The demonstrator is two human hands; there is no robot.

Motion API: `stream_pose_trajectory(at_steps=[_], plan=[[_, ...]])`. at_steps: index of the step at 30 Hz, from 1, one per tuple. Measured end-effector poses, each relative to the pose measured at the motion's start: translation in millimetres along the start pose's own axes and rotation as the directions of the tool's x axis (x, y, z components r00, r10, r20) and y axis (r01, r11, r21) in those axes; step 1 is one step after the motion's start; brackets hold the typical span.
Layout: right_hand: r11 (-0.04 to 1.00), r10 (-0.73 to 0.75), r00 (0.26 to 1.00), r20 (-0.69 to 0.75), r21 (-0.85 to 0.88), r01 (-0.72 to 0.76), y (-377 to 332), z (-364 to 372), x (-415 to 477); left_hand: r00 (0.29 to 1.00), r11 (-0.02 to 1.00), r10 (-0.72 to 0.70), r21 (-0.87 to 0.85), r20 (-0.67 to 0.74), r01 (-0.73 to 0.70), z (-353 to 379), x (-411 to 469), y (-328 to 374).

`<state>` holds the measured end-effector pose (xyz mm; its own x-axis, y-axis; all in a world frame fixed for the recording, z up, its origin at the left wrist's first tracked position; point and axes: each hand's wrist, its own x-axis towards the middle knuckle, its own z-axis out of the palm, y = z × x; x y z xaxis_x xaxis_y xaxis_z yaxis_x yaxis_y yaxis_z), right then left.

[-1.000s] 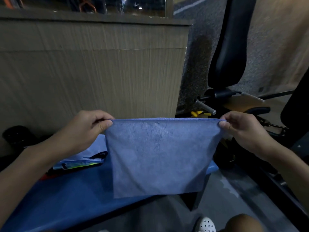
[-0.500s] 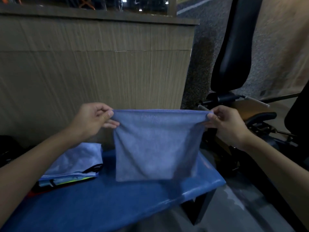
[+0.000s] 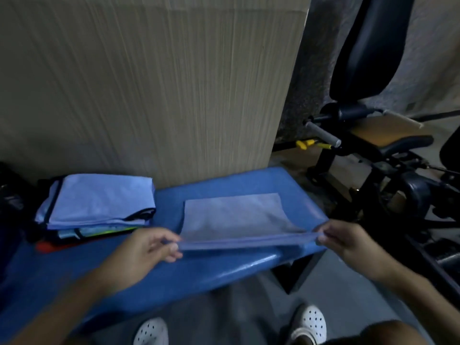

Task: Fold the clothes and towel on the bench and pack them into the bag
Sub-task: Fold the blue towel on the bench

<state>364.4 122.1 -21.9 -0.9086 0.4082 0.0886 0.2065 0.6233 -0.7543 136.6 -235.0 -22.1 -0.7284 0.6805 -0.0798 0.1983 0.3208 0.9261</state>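
At the left end of the blue bench [image 3: 219, 275] sits a stack of folded clothes [image 3: 99, 202], a pale blue piece on top with darker and brighter layers beneath, backed against the wood-grain panel [image 3: 174, 83]. Just right of the stack and nearer the person, the left hand [image 3: 146, 247] curls its fingers and thumb round the near left corner of the blue towel [image 3: 236, 215], pinching the edge. The towel spans the gap between the two hands. Its near edge is lifted off the padding and drawn taut in a straight line, while its far part lies flat on the bench, close beside the stack but apart from it. The right hand [image 3: 348, 240] pinches the near right corner by the bench's right end, fingers closed on the cloth. Right of the bench stands a black exercise machine [image 3: 368, 58] with a padded backrest. Below, two white perforated shoes [image 3: 311, 322] show on the grey floor.
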Motion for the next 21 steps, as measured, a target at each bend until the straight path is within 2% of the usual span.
stream_pose_trajectory(at_steps=[3,5,8,12,15,21], plan=[[0.996,0.043,0.997,0.071,-0.077,-0.038,21.4,23.2,-21.0,0.995,0.996,-0.092,0.014,0.046,0.092,13.8,-16.8,-32.7],[0.996,0.061,0.995,0.081,-0.071,-0.055,26.2,28.3,-25.7,0.993,0.992,-0.091,0.094,0.080,0.083,13.2,-20.2,-39.0],[0.997,0.079,0.995,0.055,0.015,-0.080,21.2,30.2,-20.1,0.996,0.992,-0.056,0.121,0.070,0.048,7.2,-13.6,-30.9],[0.989,0.090,0.987,-0.133,0.130,-0.073,19.4,40.4,14.1,0.997,0.989,0.041,0.146,-0.065,-0.031,6.8,20.9,-25.2],[0.981,0.144,0.958,-0.248,0.164,-0.104,25.4,55.3,51.4,0.972,0.989,0.040,0.149,-0.230,-0.006,12.5,56.3,-35.8],[0.973,0.229,0.923,-0.310,0.100,-0.208,51.5,88.5,106.5,0.911,0.991,0.008,0.127,-0.412,0.048,27.8,111.8,-72.7]])
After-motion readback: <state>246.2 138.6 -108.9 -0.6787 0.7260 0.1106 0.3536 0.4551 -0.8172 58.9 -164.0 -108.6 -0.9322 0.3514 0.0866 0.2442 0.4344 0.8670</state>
